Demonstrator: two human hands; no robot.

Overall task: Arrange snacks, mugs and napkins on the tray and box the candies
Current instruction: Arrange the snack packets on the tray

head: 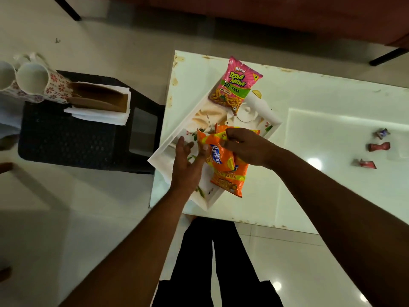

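A white printed tray [163,151] lies askew on the white table's left part. A pink Bingo snack packet [236,83] rests on the tray's far end. My right hand [245,147] pinches the top of an orange Kurkure packet [218,157], with a second orange packet [230,181] under it on the tray's near end. My left hand [188,165] hovers beside those packets, fingers spread, touching the upper one. Three wrapped candies [378,146] lie at the table's right. Two floral mugs [33,80] and white napkins [99,117] sit on a black stool to the left.
The black plastic stool [73,138] stands close to the table's left edge. A brown paper holder [99,96] lies on the napkins. The glossy white table [309,134] has worn edges. Dark furniture legs stand on the floor beyond. My dark trousers [212,262] show below.
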